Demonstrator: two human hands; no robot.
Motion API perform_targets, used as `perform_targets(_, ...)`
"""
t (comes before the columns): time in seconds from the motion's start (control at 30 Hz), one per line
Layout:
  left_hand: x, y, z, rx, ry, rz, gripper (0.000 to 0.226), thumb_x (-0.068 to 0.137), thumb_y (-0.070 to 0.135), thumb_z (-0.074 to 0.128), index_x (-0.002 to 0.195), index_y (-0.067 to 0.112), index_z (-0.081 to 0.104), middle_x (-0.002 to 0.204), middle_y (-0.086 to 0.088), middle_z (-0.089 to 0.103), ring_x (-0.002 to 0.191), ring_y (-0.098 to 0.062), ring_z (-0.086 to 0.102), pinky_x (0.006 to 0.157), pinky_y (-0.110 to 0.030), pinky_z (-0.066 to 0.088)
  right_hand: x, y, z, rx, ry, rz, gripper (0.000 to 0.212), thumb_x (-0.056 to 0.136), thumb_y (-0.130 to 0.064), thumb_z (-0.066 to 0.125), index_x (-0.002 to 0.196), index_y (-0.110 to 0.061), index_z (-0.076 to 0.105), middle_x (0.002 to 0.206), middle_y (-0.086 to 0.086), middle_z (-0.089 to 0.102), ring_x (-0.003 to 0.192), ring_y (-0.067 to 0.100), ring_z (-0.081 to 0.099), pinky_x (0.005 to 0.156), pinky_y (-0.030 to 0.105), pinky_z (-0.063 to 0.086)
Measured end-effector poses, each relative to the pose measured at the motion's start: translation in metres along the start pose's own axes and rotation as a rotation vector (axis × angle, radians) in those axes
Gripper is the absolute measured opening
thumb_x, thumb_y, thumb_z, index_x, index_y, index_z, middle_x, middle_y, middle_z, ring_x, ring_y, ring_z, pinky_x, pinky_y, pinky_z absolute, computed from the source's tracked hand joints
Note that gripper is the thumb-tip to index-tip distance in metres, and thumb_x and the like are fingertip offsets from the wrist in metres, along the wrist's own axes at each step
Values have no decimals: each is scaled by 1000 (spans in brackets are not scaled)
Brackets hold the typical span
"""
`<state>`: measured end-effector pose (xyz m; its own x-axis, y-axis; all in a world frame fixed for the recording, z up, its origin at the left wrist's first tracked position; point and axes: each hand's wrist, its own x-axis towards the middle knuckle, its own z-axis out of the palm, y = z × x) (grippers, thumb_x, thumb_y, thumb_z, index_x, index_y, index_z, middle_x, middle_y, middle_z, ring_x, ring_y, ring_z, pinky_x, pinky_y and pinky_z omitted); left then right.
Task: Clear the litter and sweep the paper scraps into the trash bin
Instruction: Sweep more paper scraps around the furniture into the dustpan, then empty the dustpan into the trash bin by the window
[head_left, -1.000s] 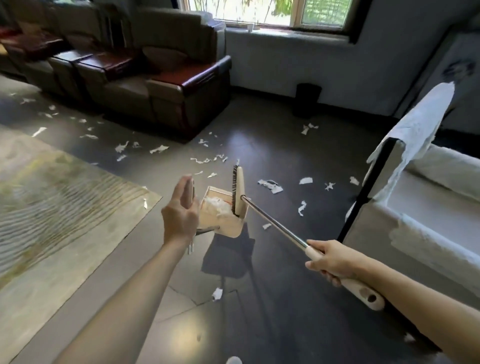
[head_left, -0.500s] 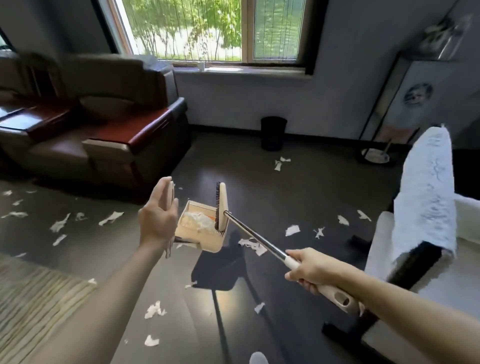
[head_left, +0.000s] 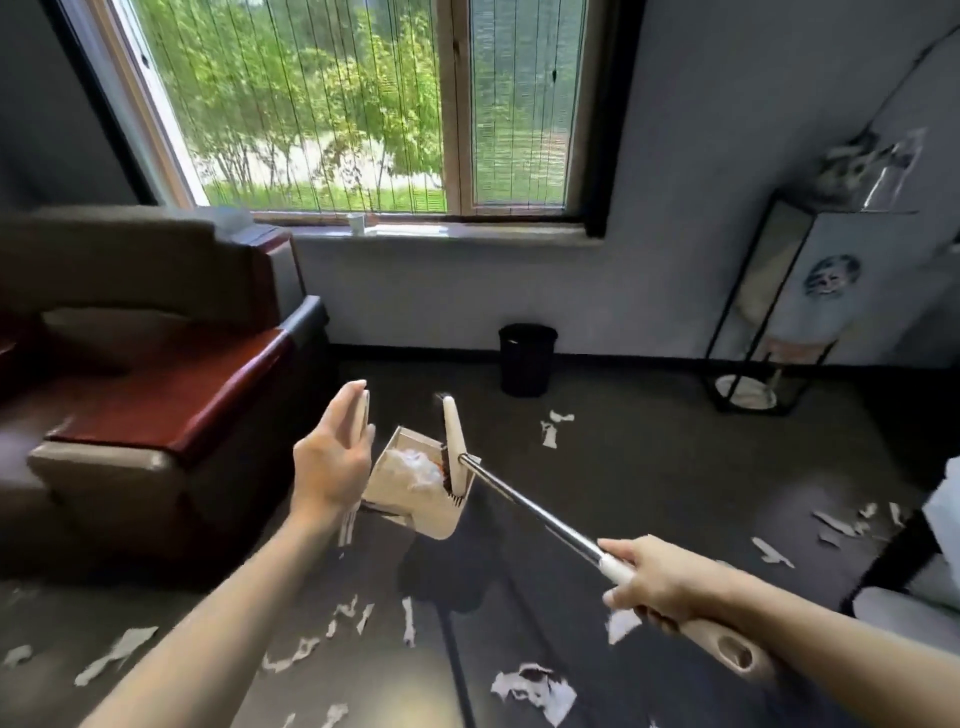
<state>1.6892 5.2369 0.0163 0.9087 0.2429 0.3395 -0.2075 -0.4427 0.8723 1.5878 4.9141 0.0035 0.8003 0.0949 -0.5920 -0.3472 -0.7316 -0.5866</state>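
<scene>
My left hand (head_left: 332, 462) grips the upright handle of a beige dustpan (head_left: 415, 506) held above the floor, with white paper scraps (head_left: 415, 465) lying inside it. My right hand (head_left: 657, 584) grips the broom handle (head_left: 530, 506) near its beige end. The broom head (head_left: 453, 447) stands against the open mouth of the pan, over the scraps. A black trash bin (head_left: 525, 358) stands by the wall under the window, beyond the pan. Several torn paper scraps (head_left: 535, 686) lie scattered on the dark floor.
A brown and red armchair (head_left: 156, 395) fills the left side. A black metal-frame stand (head_left: 779, 312) is at the right wall. A white covered piece of furniture (head_left: 935, 561) sits at the right edge. More scraps (head_left: 556, 431) lie near the bin.
The view has turned and come nearer the window wall, so the bin looks closer. Both hands keep the same hold on dustpan and broom, carried raised together.
</scene>
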Motion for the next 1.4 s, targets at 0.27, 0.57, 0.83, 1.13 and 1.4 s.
perform_targets(0.27,234,-40,57,2,-188,118,49,91,11,61,133,36,53,125,5,63,99,-44,66,87,-56,54,152,-119,-69,422,105,122,55,92,-3,58,141,-18,40,51,-1,41,35,4,39,35,15,32)
perform_targets(0.57,432,-79,169,-12,-183,212,47,92,17,60,128,45,48,115,5,68,100,-33,66,92,-46,52,296,-158,-116,620,235,138,51,90,-4,53,137,-1,35,49,-3,42,37,5,40,37,18,36)
perform_targets(0.83,595,-84,271,-21,-207,208,46,94,15,59,134,36,50,121,20,60,102,-18,67,93,-35,52,410,-188,-241,690,233,114,48,93,-6,52,138,-13,40,53,-3,41,40,4,39,37,17,34)
perform_targets(1.13,713,-92,371,48,-414,337,56,92,9,59,142,33,46,125,-1,64,109,-14,61,96,-29,46,472,-202,-326,942,349,183,66,95,-4,54,149,-31,27,49,-2,41,37,6,34,31,14,29)
perform_targets(1.4,756,-112,448,429,-802,749,54,95,19,53,146,32,41,93,-11,56,83,-40,60,68,-41,49,517,-231,-365,1126,466,209,64,95,-5,53,147,-31,28,49,0,43,37,6,34,31,14,29)
